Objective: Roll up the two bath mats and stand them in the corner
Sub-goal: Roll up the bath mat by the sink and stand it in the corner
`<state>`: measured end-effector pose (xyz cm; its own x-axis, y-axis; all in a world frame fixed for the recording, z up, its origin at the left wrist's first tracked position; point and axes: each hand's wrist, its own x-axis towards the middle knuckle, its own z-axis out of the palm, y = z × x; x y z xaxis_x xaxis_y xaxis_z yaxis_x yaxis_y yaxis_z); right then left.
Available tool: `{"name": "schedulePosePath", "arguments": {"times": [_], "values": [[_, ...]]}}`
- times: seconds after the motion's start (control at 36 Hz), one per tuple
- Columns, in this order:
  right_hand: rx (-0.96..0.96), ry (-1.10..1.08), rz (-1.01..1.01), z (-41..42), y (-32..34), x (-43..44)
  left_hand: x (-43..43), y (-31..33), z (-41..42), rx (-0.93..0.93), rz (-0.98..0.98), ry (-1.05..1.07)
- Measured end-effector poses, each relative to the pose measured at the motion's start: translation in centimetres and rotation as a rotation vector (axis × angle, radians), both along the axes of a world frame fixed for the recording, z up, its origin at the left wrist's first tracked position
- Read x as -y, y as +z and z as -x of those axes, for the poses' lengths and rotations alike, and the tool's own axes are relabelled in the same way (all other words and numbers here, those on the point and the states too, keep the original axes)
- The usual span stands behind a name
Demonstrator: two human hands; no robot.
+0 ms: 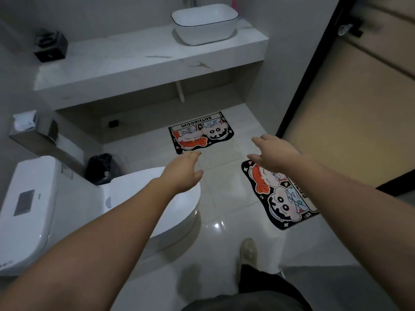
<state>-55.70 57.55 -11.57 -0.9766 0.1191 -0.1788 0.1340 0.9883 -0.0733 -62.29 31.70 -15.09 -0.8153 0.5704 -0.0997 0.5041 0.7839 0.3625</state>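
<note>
Two black-edged cartoon bath mats lie flat on the glossy white tile floor. The far mat (201, 132), lettered BATHROOM, lies just in front of the vanity counter. The near mat (281, 197) lies at the right, by the doorway, partly hidden under my right forearm. My left hand (183, 172) is stretched forward above the floor, short of the far mat, fingers apart and empty. My right hand (272, 153) hovers over the near mat's far end, also open and holding nothing.
A white toilet (56, 205) fills the left. A black-lined bin (100, 168) stands behind it. The marble counter (139, 63) carries a basin (204, 23) and a black box (51, 46). A dark door frame (310, 70) bounds the right. My shoe (248, 251) is on the tiles.
</note>
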Motion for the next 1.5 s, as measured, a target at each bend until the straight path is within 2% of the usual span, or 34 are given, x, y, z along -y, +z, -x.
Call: {"name": "schedulePosePath", "arguments": {"times": [0.28,0.58,1.0,1.5], "values": [[0.025,0.049,0.029,10.2,-0.6,-8.7,-7.2,-0.2,7.5,0.015,-0.023,0.113],[0.105,0.147,0.065,19.7,-1.6,-10.8,-9.9,-1.7,15.4,0.069,-0.004,0.194],[0.170,0.133,0.063,39.8,-3.5,-11.6,-11.8,-4.9,35.7,0.116,0.002,0.139],[0.253,0.112,0.112,55.2,-7.2,-17.9,-17.3,-7.9,50.8,0.184,0.042,0.134]]}}
